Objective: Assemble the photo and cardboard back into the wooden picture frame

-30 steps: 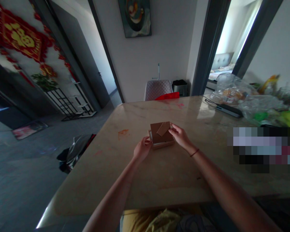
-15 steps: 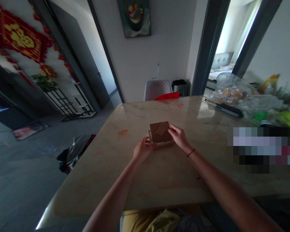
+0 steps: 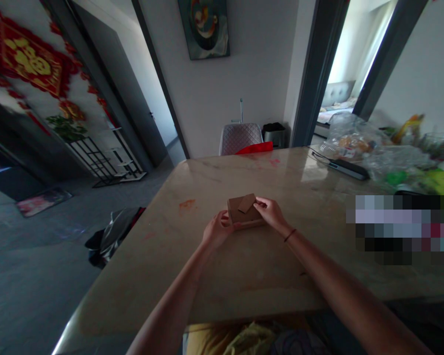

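Observation:
A small brown cardboard box (image 3: 241,215) lies on the beige marble table (image 3: 244,266), about in its middle. A loose brown flap (image 3: 247,202) sits slanted on the box's top. My left hand (image 3: 216,229) is curled against the box's near left corner. My right hand (image 3: 270,213) grips the box's right side, its fingers pinched at the flap's right end. A thin dark band circles my right wrist.
Clear plastic bags with food (image 3: 358,143) and green items crowd the table's far right, with a dark flat device (image 3: 346,168) beside them. A grey quilted chair (image 3: 240,138) with red cloth stands at the far edge. A dark bag (image 3: 114,236) lies on the floor left.
The box's brown top has been pressed down lower and flatter. Both hands stayed at the box, moving slightly left and down in view.

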`<control>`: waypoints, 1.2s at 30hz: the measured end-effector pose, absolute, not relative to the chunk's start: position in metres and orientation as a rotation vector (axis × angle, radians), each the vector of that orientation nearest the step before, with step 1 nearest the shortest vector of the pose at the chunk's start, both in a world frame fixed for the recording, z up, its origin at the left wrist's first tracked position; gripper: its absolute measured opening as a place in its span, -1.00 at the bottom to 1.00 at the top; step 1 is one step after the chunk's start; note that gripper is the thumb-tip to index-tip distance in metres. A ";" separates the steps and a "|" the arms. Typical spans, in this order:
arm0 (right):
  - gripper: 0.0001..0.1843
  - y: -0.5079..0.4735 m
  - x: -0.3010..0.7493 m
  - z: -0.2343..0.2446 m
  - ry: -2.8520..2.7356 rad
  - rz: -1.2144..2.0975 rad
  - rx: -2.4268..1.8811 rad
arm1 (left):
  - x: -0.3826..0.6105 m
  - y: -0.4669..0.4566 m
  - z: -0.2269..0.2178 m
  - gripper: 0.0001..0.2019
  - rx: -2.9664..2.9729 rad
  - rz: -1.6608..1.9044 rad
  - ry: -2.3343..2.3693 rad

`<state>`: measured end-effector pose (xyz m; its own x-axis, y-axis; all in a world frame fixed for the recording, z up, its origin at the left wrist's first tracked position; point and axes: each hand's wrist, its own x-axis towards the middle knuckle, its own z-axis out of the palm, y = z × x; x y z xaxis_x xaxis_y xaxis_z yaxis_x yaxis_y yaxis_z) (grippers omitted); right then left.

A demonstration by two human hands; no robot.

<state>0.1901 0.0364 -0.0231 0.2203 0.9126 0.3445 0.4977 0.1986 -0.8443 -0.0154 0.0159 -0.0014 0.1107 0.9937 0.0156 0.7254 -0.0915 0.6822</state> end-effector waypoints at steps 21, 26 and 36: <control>-0.52 0.024 0.181 -0.024 -1.758 0.147 -1.398 | -0.015 0.012 0.004 -0.35 2.031 0.637 1.587; -0.59 0.020 0.180 -0.019 -1.773 0.156 -1.459 | -0.015 0.010 0.009 -0.34 2.112 0.499 1.611; -0.65 0.020 0.179 -0.020 -1.748 0.214 -1.425 | -0.008 -0.001 0.022 -0.44 2.359 0.332 1.691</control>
